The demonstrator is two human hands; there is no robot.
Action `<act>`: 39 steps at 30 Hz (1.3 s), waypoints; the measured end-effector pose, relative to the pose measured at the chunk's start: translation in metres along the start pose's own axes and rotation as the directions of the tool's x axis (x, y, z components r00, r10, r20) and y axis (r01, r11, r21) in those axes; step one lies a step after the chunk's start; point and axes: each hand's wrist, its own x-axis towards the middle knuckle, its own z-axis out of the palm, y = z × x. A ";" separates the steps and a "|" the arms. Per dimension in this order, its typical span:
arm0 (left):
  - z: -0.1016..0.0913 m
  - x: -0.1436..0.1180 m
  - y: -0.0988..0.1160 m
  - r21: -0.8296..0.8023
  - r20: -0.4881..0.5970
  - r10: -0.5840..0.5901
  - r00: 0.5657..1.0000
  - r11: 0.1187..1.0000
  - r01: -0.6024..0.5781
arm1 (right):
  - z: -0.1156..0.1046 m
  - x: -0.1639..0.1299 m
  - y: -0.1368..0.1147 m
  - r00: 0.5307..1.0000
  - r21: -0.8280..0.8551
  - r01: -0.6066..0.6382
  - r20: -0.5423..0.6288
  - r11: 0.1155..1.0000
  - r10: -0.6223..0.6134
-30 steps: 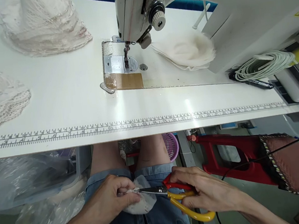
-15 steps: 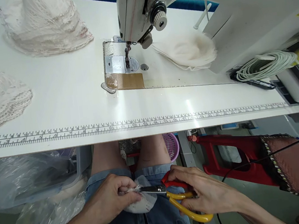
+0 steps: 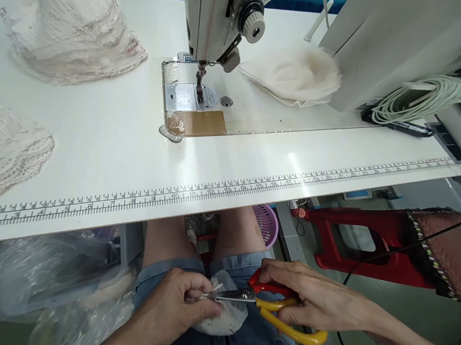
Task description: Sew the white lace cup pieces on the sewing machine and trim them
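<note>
Above my lap, my left hand is closed, pinching a piece of thin white fabric between thumb and fingers. My right hand is wrapped round the handles of a pair of scissors, one handle red and one yellow. The metal blades point left, and their tips are at the fabric beside my left thumb. Whether the blades are parted at the tip is hard to see. Part of the fabric hangs below the blades over my denim shorts.
A sewing machine stands on the white table, whose front edge bears a printed ruler. White lace stacks lie left, cream fabric and coiled cord right. Below are a plastic-covered bin and a red stool.
The fabric below the blades has shifted slightly and hangs a little lower. Both hands stay nearly in place, and the whole view has moved slightly.
</note>
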 end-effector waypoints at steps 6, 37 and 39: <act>0.000 0.000 0.000 -0.010 -0.006 -0.001 1.000 1.000 0.001 | 0.004 -0.003 0.000 1.000 -0.019 0.008 -0.020 1.000 -0.009; -0.001 -0.005 -0.002 0.057 -0.007 0.016 1.000 0.998 -0.016 | 0.006 -0.014 0.000 0.993 -0.085 -0.036 -0.114 0.996 0.026; -0.001 -0.005 -0.001 0.097 -0.022 -0.001 1.000 0.995 0.003 | 0.007 -0.016 0.002 0.993 -0.093 -0.035 -0.111 0.995 0.025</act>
